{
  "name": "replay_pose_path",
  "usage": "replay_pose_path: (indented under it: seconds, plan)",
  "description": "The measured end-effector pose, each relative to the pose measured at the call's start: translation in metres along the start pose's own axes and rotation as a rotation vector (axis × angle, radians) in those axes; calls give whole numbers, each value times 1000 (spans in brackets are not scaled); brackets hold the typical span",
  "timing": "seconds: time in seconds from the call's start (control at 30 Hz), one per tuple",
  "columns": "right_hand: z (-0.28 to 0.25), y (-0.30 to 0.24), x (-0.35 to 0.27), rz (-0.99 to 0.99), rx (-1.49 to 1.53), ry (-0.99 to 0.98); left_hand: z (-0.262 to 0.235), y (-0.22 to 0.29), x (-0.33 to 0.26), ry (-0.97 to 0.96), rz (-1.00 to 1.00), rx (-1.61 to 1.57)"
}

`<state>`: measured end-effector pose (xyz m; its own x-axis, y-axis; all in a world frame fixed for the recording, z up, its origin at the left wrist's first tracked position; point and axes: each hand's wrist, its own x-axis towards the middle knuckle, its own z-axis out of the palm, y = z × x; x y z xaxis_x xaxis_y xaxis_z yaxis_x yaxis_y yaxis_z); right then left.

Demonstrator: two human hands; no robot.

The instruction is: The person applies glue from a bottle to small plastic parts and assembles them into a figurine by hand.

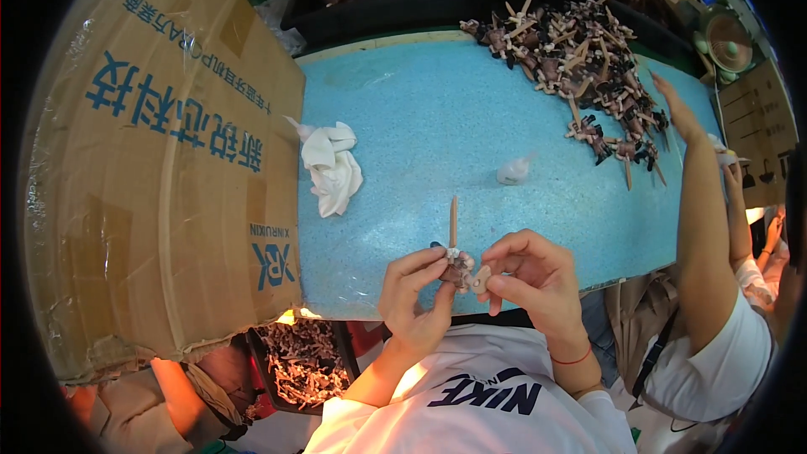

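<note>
My left hand (414, 296) is bare: no glove, no ring, nothing at the wrist. My right hand (531, 276) is bare too, with a thin red string bracelet around the wrist just below it. Forearms are uncovered. Under both hands, a white short-sleeved T-shirt with dark blue block lettering across the chest. Short white sleeve ends show near each elbow.
</note>
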<state>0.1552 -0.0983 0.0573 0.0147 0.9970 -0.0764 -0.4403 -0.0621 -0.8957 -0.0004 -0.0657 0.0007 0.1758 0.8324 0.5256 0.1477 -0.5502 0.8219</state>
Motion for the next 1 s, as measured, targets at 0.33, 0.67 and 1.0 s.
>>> replay_pose_path:
  seconds: [0.33, 0.67, 1.0]
  plan:
    - [-3, 9, 5, 119, 106, 30, -3, 5, 5, 5, 75, 119]
    - [-4, 16, 7, 153, 204, 41, -6, 4, 9, -11, 195, 236]
    - [-1, 12, 7, 102, 81, 71, -5, 3, 15, -31, 200, 152]
